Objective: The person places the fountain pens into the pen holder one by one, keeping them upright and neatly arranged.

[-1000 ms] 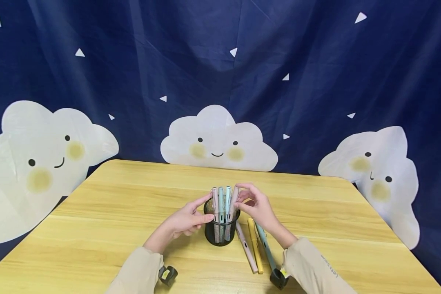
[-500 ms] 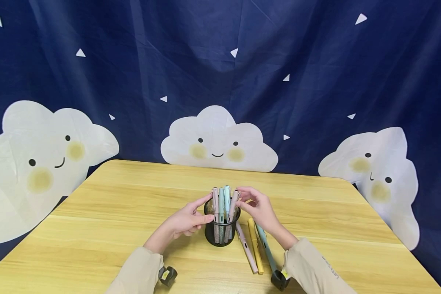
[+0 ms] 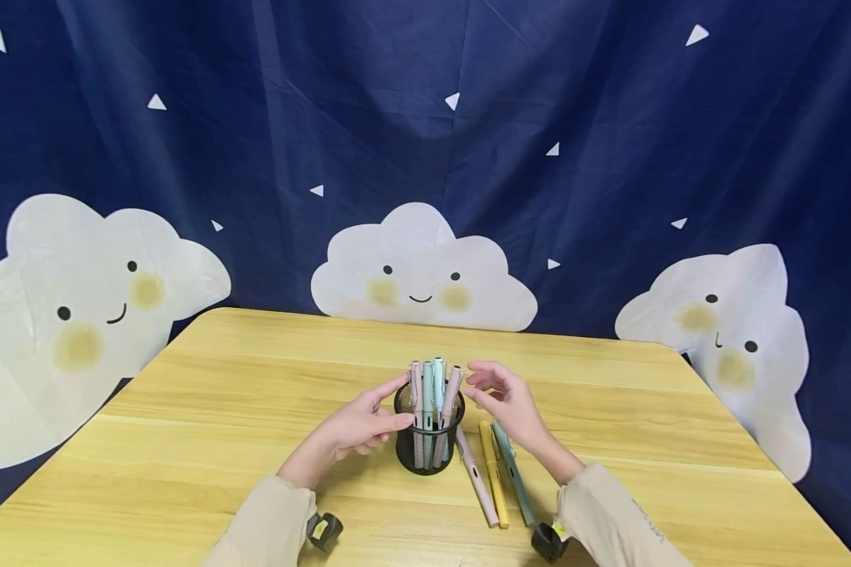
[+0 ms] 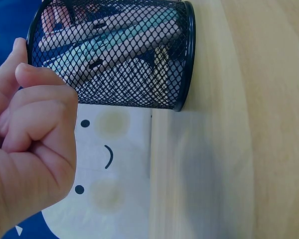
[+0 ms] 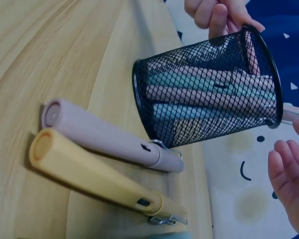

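Observation:
A black mesh pen cup (image 3: 425, 449) stands on the wooden table (image 3: 220, 394) and holds several pastel pens (image 3: 432, 386), pink, teal and light blue. My left hand (image 3: 390, 405) grips the cup at its left side, index finger on the rim and thumb against the mesh; the left wrist view shows the curled fingers (image 4: 35, 114) at the cup (image 4: 119, 74). My right hand (image 3: 477, 383) hovers just right of the cup with loose fingers and holds nothing. On the table right of the cup lie a pink pen (image 3: 477, 476), a yellow pen (image 3: 492, 472) and a teal pen (image 3: 514, 472).
A dark blue cloth with white clouds (image 3: 421, 268) hangs behind the table's far edge. The right wrist view shows the cup (image 5: 209, 94) with the pink pen (image 5: 104, 132) and yellow pen (image 5: 94, 174) lying close to its base.
My right hand has let go of the pink pen at the cup's right side and drawn back slightly to the right. The left hand and cup stay where they were.

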`<state>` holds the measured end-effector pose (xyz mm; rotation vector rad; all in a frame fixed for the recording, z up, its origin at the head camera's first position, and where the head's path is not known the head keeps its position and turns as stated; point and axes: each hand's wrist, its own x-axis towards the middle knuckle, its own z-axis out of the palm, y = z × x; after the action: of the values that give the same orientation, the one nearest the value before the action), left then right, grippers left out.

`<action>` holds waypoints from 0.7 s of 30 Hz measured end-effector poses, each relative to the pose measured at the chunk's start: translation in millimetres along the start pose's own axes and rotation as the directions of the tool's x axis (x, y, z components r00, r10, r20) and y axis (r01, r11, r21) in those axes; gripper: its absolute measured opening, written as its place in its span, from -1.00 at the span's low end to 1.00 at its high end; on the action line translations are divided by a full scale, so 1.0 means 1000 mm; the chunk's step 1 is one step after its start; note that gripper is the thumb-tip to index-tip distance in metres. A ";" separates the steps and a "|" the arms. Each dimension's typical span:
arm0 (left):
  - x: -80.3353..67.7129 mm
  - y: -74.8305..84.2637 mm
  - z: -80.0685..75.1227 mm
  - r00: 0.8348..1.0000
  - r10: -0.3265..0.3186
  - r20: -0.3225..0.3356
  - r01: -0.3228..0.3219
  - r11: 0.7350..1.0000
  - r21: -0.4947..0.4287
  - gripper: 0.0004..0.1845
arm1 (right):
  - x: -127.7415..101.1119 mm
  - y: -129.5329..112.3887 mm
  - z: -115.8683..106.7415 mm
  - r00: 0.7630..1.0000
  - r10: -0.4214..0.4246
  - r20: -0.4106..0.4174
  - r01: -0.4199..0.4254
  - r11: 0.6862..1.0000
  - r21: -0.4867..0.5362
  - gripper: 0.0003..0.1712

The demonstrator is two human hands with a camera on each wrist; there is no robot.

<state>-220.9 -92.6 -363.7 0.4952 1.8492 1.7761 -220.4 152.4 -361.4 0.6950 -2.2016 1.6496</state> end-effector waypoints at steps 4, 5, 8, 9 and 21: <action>0.001 0.000 0.000 1.000 0.000 -0.003 0.000 1.000 0.004 -0.19 | -0.002 0.003 -0.004 1.000 0.000 -0.001 0.000 1.000 0.006 -0.69; 0.001 0.000 0.000 1.000 0.000 -0.003 0.000 1.000 0.004 -0.19 | -0.003 0.003 -0.004 1.000 0.004 -0.003 -0.004 1.000 0.008 -0.70; 0.001 0.000 0.000 1.000 0.000 -0.002 0.000 1.000 0.000 -0.18 | -0.005 0.003 -0.007 1.000 0.017 -0.009 -0.017 1.000 0.010 -0.70; 0.000 0.000 0.000 1.000 0.000 -0.002 0.000 1.000 -0.002 -0.18 | -0.006 0.003 -0.008 1.000 0.018 -0.012 -0.018 1.000 0.010 -0.70; 0.001 0.000 0.000 1.000 -0.003 0.000 0.003 1.000 -0.012 -0.16 | -0.012 0.010 -0.018 0.999 0.028 -0.025 -0.028 0.999 -0.021 -0.73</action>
<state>-221.5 -92.5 -364.2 0.4880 1.8375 1.7837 -216.8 173.6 -370.0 0.6373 -2.2175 1.6373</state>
